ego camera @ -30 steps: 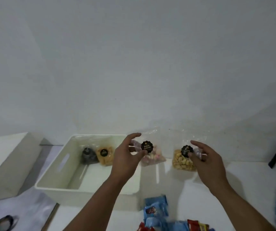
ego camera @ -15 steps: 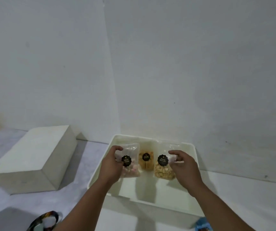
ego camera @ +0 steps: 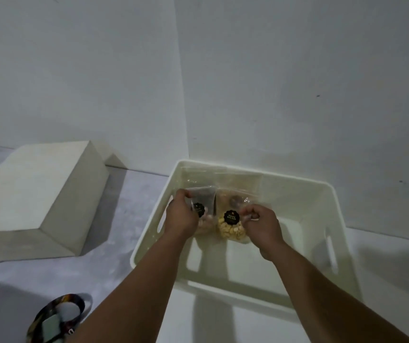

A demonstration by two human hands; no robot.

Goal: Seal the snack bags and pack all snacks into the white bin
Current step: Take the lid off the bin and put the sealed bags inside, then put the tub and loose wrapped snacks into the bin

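Observation:
The white bin (ego camera: 297,179) stands against the wall, and both my hands reach down inside it near its far left corner. My left hand (ego camera: 182,216) grips a clear bag of pinkish snacks (ego camera: 202,209) with a black round label. My right hand (ego camera: 262,225) grips a clear bag of yellow snacks (ego camera: 232,227) with the same kind of label. Behind these two, another clear bag with brownish contents (ego camera: 233,198) leans on the bin's far wall, partly hidden.
A closed white box (ego camera: 37,191) sits to the left of the bin on the grey surface. A dark patterned object (ego camera: 55,318) lies at the lower left edge. The wall rises directly behind the bin.
Both hands have carried the two bags from the table on the right over the bin and lowered them into it. The view has swung left, so the loose blue and red packets left the frame.

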